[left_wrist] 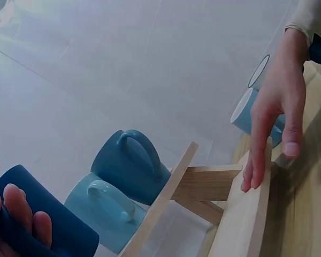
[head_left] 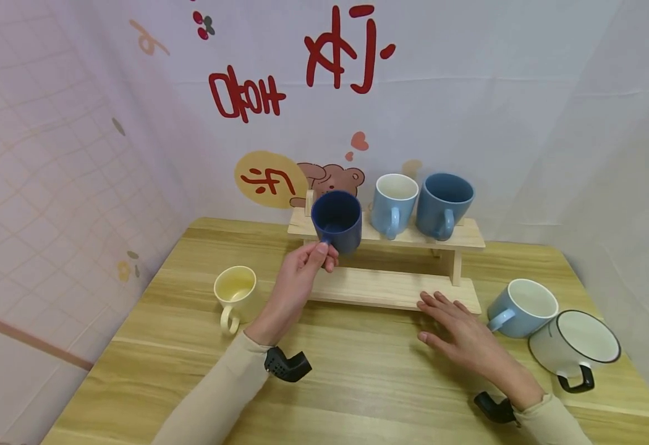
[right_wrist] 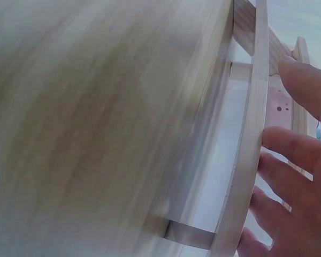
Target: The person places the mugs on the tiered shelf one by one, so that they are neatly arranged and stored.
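Rack (head_left: 380, 288), centre, holds two mugs (head_left: 382, 213); our left fingers (head_left: 316, 253) clamp a navy mug (head_left: 349, 239), right fingers (head_left: 440, 314) apart; bench (head_left: 358, 377) bears three more mugs (head_left: 245, 305).

White backdrop (head_left: 469, 117) behind a pale wood-grain tabletop (head_left: 352, 389), which fills the lower frame in the head view. Upper centre: red lettering (head_left: 337, 49); below it, a yellow disc (head_left: 271, 162), a cartoon bear (head_left: 332, 178) and a pink heart (head_left: 360, 141). Left: pinkish wall covering (head_left: 35, 161) with a faint grid, crossed at lower left by a darker band (head_left: 29, 338). Left wrist view: pale glare (left_wrist: 10, 32) at upper left.
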A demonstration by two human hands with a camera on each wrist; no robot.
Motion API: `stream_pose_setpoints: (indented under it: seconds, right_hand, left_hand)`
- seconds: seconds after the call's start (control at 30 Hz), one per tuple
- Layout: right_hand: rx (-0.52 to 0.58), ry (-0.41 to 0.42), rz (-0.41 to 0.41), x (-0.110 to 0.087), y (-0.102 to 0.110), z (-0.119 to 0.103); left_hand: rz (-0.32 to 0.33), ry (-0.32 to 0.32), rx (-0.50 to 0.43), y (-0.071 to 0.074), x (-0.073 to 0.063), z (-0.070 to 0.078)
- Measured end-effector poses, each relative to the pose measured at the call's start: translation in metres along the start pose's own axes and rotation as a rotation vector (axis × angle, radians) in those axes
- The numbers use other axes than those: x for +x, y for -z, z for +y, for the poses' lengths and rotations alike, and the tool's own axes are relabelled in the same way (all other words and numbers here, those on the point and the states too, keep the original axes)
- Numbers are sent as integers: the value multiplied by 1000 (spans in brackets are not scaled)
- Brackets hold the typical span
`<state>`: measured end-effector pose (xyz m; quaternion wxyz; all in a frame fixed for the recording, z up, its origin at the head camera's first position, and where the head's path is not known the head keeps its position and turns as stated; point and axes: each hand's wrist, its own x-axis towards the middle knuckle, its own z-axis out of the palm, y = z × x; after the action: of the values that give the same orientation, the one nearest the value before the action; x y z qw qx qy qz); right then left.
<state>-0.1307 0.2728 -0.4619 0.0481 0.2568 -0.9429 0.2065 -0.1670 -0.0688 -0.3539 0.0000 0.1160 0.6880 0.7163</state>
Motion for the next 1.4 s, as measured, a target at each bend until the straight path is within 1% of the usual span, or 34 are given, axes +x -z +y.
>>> stream_pose_setpoints:
  seconds: [0.1, 0.27, 0.33, 0.47, 0.53, 0.7, 0.8, 1.07, 1.13, 1.4]
  right_hand:
    - [0, -3, -4, -1, -1, 0]
    - [2, -5, -12, -2, -1, -1]
    - [0, -5, -11, -1, -1, -1]
    - [-4, -7, -8, 0, -1, 0]
    - [-2, -4, -7, 0, 0, 0]
    - [6, 4, 4, -1, 1, -1]
    - [14, 12, 13, -1, 1, -1]
    - [17, 27, -3, 2, 1, -2]
    - [19, 27, -9, 2, 2, -2]
    - [16, 12, -13, 0, 3, -3]
  left_hand:
    - [8, -5, -7, -3, 7, 0]
    - [-7, 17, -25, -8, 18, 0]
    - [-8, 5, -29, -11, 24, -1]
    - [16, -31, -25, -18, 36, -1]
    - [29, -37, -21, -21, 42, -2]
    - [49, -19, -4, -24, 54, -6]
    - [56, 2, 0, -25, 60, -9]
    - [74, 70, 48, -25, 67, -15]
    - [72, 73, 62, -25, 68, -15]
    - [65, 49, 109, -25, 75, -18]
